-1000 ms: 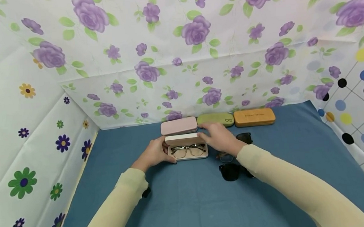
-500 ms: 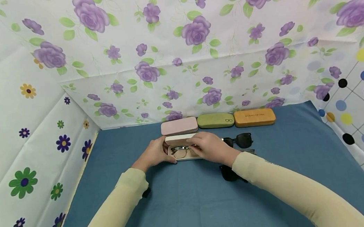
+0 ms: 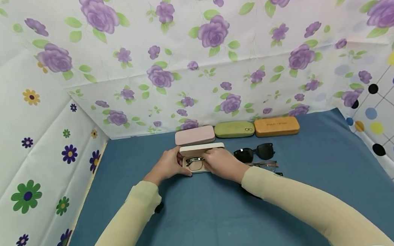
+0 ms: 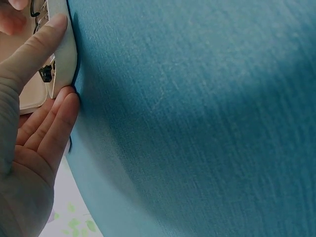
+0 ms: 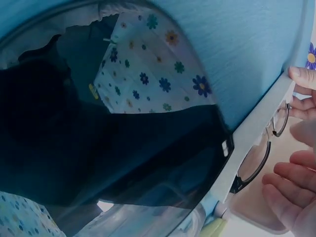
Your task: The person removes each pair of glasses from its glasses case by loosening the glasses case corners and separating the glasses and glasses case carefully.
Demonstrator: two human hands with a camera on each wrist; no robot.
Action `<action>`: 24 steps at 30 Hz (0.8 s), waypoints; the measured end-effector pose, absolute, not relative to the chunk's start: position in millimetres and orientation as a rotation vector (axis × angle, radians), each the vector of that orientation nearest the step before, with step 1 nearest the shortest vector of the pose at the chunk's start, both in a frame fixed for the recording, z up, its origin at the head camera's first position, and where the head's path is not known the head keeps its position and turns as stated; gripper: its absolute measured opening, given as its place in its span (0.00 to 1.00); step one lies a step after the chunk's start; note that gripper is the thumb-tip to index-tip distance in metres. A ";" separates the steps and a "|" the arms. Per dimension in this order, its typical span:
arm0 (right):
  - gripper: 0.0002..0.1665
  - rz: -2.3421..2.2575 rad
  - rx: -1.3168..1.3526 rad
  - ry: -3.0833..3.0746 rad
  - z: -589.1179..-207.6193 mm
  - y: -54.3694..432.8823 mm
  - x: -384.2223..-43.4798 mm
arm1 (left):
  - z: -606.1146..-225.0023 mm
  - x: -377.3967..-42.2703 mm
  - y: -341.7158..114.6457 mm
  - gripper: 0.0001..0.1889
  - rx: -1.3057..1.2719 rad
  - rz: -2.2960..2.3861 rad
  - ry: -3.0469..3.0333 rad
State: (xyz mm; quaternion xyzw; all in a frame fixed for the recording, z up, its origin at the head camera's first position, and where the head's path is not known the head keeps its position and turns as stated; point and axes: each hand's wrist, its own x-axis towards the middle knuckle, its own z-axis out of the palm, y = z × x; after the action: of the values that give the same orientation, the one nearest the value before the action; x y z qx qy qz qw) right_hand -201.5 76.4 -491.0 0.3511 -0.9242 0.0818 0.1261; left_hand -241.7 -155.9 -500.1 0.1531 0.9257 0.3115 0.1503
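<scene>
My left hand (image 3: 167,164) grips the left end of an open white glasses case (image 3: 198,148), thumb along the front rim and fingers around the end. Eyeglasses (image 3: 195,159) with dark upper rims lie folded in it. My right hand (image 3: 221,163) reaches into the case over the middle and right of the eyeglasses, hiding their right lens in the head view. In the right wrist view its fingers (image 5: 289,182) are loosely bent and spread beside the dark-rimmed lens (image 5: 261,170), with no firm hold visible. The left wrist view shows my left thumb (image 4: 37,49) across the rim.
Behind stand a pink case (image 3: 195,135), a green case (image 3: 234,129) and an orange case (image 3: 277,126). To the right lie sunglasses (image 3: 264,151) and clear glasses (image 3: 270,166); another dark pair is mostly under my right forearm. A large dark lens (image 5: 148,158) fills the right wrist view.
My right hand has moved from the lid's upper right corner down and left to the middle of the eyeglasses. My left hand keeps its grip on the case.
</scene>
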 end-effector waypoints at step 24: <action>0.10 0.046 0.783 -2.862 -503.3 58.5 -206.2 | -499.0 -240.4 -154.5 0.39 0.401 0.883 2.665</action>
State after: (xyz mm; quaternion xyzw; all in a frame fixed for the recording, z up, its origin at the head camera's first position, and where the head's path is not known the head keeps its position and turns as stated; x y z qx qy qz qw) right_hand -206.2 58.5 -503.3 0.2628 -0.9608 0.0154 0.0872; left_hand -240.4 -154.5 -499.0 0.1398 0.9287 0.3078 0.1523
